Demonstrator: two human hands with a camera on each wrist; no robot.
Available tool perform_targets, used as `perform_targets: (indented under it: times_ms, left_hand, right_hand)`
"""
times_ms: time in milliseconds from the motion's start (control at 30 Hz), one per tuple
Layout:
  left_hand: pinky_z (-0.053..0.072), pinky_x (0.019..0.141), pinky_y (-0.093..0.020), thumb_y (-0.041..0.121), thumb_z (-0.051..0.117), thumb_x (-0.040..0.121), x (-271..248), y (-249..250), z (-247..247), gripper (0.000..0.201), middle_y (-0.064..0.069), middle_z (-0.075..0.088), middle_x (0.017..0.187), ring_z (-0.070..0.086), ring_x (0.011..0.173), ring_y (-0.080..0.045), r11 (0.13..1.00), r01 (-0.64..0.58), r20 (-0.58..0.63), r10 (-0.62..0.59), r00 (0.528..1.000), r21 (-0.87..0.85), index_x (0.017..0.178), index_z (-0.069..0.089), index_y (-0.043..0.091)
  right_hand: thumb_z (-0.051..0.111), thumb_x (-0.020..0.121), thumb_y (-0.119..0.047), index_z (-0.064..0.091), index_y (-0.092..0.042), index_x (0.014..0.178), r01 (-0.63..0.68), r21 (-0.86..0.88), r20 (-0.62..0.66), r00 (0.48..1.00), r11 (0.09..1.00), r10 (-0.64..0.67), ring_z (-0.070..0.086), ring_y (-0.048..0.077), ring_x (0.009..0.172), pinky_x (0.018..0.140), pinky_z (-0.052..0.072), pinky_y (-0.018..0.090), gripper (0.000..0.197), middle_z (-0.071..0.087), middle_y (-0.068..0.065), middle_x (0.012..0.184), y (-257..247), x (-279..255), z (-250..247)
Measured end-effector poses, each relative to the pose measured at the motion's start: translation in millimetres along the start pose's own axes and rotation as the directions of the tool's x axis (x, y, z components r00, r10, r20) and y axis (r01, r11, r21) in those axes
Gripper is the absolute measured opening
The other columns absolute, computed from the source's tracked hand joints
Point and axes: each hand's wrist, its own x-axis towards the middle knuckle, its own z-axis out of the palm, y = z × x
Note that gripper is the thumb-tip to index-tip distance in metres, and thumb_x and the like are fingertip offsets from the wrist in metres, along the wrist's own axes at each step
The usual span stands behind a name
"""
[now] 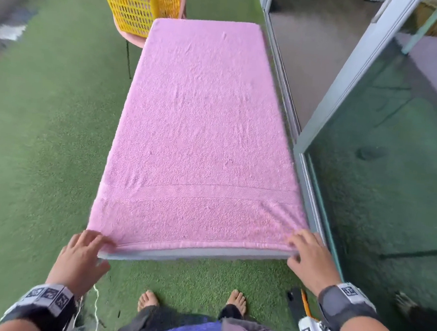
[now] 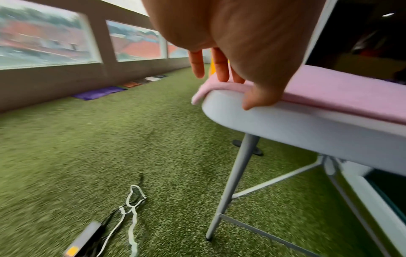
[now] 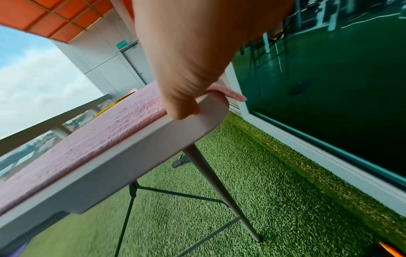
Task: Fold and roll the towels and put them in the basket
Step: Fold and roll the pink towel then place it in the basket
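Observation:
A pink towel [image 1: 202, 127] lies spread flat over the whole top of a white folding table [image 1: 191, 254]. My left hand [image 1: 102, 247] is at the towel's near left corner, fingers on top and thumb at the table rim, pinching the puckered hem. My right hand [image 1: 294, 248] pinches the near right corner the same way, and creases fan out from it. In the left wrist view the thumb of the left hand [image 2: 237, 90] sits just under the towel [image 2: 340, 90]. In the right wrist view the right hand [image 3: 189, 97] covers the towel [image 3: 98, 135] corner. A yellow basket [image 1: 141, 3] stands beyond the table's far left corner.
The basket rests on a pink chair [image 1: 133, 39]. A glass sliding door [image 1: 398, 154] runs close along the table's right side. Green artificial grass lies to the left. A white cable [image 2: 131, 208] lies on the grass near my bare feet [image 1: 147, 300].

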Motion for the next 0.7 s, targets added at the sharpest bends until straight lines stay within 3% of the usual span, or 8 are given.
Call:
perform_targets:
  times_ms: [100,200,300,433,600,700]
  left_hand:
    - [0.053,0.088,-0.047,0.013,0.085,0.067,-4.3,4.2,-0.9,0.045,0.002,0.057,0.112,0.050,0.101,-0.022,0.996,0.089,-0.038,-0.090,0.995,-0.014,0.105,0.065,0.027]
    - [0.052,0.092,-0.044,0.009,0.081,0.070,-0.8,4.9,-4.1,0.040,0.003,0.058,0.111,0.051,0.102,-0.023,0.995,0.097,-0.052,-0.096,0.994,0.004,0.103,0.065,0.025]
    - [0.052,0.095,-0.043,0.006,0.080,0.071,1.3,3.9,-8.0,0.040,0.004,0.059,0.110,0.053,0.102,-0.022,0.997,0.068,-0.046,-0.066,0.997,0.044,0.104,0.066,0.022]
    - [0.056,0.084,-0.038,-0.005,0.078,0.069,3.7,-6.8,-11.4,0.036,0.003,0.063,0.099,0.054,0.089,-0.018,0.996,-0.018,-0.036,0.021,0.999,0.084,0.096,0.068,0.016]
    - [0.057,0.081,-0.037,0.001,0.073,0.079,4.6,-25.2,-17.8,0.020,0.005,0.063,0.091,0.051,0.082,-0.011,1.000,-0.026,-0.008,0.026,1.000,0.010,0.093,0.067,0.015]
    - [0.054,0.085,-0.031,0.011,0.073,0.084,2.1,-27.6,-22.5,0.012,0.010,0.059,0.091,0.051,0.086,-0.008,0.999,-0.032,0.021,0.033,0.999,-0.031,0.092,0.067,0.018]
  right_hand:
    - [0.071,0.081,-0.019,0.057,-0.033,0.102,0.062,-0.012,0.013,0.998,0.998,-0.062,0.041,0.007,0.112,0.103,0.043,0.029,0.029,0.040,-0.020,0.111,9.7,3.0,-2.4]
    - [0.073,0.073,-0.007,0.060,-0.028,0.100,0.126,-0.023,0.000,0.992,0.992,-0.126,0.045,0.013,0.109,0.097,0.048,0.035,0.037,0.050,-0.014,0.110,18.0,5.8,-4.4]
    - [0.071,0.077,-0.005,0.061,-0.027,0.101,0.135,-0.045,0.015,0.991,0.990,-0.134,0.045,0.012,0.108,0.095,0.049,0.036,0.035,0.052,-0.014,0.109,21.8,6.4,-9.1]
    - [0.058,0.090,-0.010,0.057,-0.030,0.101,0.107,-0.044,0.049,0.993,0.993,-0.105,0.050,0.008,0.104,0.093,0.049,0.031,0.023,0.052,-0.017,0.103,16.7,15.1,-16.2]
    - [0.050,0.095,-0.016,0.052,-0.031,0.078,0.024,-0.058,0.062,0.998,0.998,-0.020,0.049,0.008,0.094,0.083,0.047,0.030,0.023,0.051,-0.017,0.087,4.5,20.5,-22.9]
    - [0.045,0.097,-0.018,0.055,-0.026,0.077,0.003,-0.060,0.101,0.995,0.998,0.003,0.047,0.010,0.096,0.086,0.043,0.030,0.024,0.050,-0.015,0.087,0.7,15.5,-24.6]
